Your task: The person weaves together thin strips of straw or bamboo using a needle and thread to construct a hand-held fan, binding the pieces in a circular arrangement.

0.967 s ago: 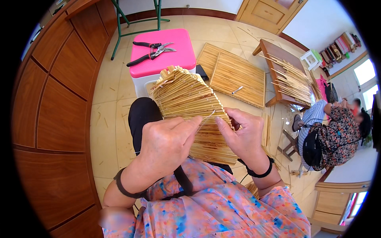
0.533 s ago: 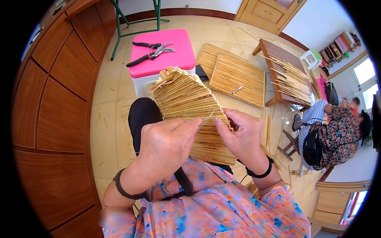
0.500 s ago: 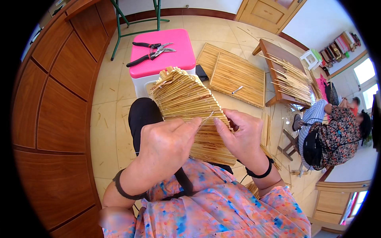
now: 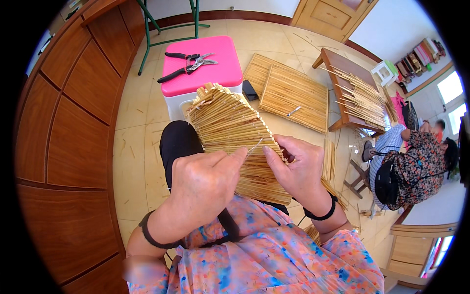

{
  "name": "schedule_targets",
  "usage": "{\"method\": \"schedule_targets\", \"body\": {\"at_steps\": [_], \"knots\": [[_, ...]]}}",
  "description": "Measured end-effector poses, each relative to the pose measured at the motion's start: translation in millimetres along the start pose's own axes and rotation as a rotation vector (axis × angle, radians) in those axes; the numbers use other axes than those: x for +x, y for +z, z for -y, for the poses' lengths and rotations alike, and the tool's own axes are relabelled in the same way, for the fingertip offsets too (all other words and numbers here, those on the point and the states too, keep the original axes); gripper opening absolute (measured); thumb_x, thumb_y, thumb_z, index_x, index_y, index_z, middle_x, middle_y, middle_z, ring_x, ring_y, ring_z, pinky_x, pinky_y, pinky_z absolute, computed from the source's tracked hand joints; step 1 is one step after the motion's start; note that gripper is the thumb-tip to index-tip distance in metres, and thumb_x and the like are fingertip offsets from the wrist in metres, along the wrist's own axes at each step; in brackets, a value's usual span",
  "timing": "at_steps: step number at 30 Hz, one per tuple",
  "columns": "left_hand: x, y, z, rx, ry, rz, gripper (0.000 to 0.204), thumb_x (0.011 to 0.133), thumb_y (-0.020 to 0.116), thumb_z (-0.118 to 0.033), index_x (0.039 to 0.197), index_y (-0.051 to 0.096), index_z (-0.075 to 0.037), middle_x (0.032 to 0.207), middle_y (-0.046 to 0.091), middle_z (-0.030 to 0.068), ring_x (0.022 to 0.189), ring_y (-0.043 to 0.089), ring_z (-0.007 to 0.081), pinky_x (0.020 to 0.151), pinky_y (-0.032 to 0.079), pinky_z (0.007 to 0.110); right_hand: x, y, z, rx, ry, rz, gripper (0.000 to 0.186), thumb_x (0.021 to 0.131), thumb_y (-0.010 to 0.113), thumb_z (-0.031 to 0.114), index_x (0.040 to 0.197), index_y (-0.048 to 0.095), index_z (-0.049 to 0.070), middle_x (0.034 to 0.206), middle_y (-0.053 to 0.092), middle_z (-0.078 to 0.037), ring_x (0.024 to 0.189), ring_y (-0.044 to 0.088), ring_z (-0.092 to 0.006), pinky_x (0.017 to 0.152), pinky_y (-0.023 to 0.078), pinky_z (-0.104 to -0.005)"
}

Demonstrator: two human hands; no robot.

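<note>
"Tiled floor [image 4: 126, 108], pink stool [image 4: 227, 63]. In the head view, what's done?"
"The stalk mat [image 4: 230, 122], by the stool's near edge, has its stalks joined side by side."
"Fingers?"
"Left hand [image 4: 203, 179] pinches a thin strand [image 4: 255, 145]; right hand [image 4: 301, 159] grips the mat's right edge, thumb on top."
"Remaining?"
"The strand looks unfastened; loose stalks [image 4: 362, 100] cover the low table's [image 4: 338, 61] near end."

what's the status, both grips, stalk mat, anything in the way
Left grip pinching thin strand, right grip clasping stalk mat by its edge. Mat partly hidden behind left grip. Pruners on pink-topped stool, out of the way.
</note>
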State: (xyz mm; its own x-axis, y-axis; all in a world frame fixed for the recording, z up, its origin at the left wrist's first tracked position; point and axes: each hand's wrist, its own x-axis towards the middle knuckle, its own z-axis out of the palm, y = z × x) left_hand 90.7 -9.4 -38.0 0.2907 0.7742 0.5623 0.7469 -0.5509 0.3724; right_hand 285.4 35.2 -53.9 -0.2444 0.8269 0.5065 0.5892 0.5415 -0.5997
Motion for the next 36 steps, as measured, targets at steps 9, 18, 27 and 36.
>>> {"method": "schedule_targets", "body": {"at_steps": [9,18,27,36], "knots": [[1.9,-0.3,-2.7,-0.039,-0.037,-0.017,0.023,0.075,0.069,0.002,0.098,0.07,-0.001,0.059,0.054,0.0088,0.049,0.056,0.0234,0.044,0.042,0.034,0.1,2.0,-1.9,0.005,-0.023,-0.012,0.019,0.074,0.075,0.012,0.088,0.07,0.0,0.067,0.064,-0.014,0.055,0.063,-0.0258,0.05,0.049,-0.0322],[4.6,0.9,-2.2,-0.031,-0.04,-0.016,0.023,0.075,0.069,0.003,0.097,0.07,-0.001,0.06,0.056,0.0088,0.051,0.057,0.0233,0.045,0.044,0.034,3.1,0.2,-2.2,0.016,-0.006,-0.007,0.018,0.074,0.075,0.011,0.088,0.07,0.0,0.064,0.063,-0.013,0.054,0.062,-0.0251,0.05,0.048,-0.0324],[3.7,-8.8,-5.8,0.021,-0.05,0.052,0.024,0.075,0.069,0.001,0.099,0.069,-0.001,0.06,0.055,0.0083,0.051,0.057,0.0241,0.046,0.043,0.034,-1.8,7.7,-3.4,0.015,-0.038,-0.017,0.018,0.074,0.075,0.013,0.088,0.07,0.002,0.063,0.062,-0.013,0.054,0.062,-0.0272,0.049,0.048,-0.0338],[-1.3,-33.1,-15.8,0.086,-0.089,0.112,0.022,0.074,0.069,0.002,0.096,0.07,-0.002,0.057,0.052,0.009,0.047,0.053,0.0238,0.043,0.039,0.034,-7.6,11.3,23.8,-0.119,-0.192,0.023,0.024,0.073,0.075,0.008,0.095,0.068,0.002,0.07,0.065,-0.013,0.054,0.06,-0.0259,0.05,0.047,-0.0318]]}}
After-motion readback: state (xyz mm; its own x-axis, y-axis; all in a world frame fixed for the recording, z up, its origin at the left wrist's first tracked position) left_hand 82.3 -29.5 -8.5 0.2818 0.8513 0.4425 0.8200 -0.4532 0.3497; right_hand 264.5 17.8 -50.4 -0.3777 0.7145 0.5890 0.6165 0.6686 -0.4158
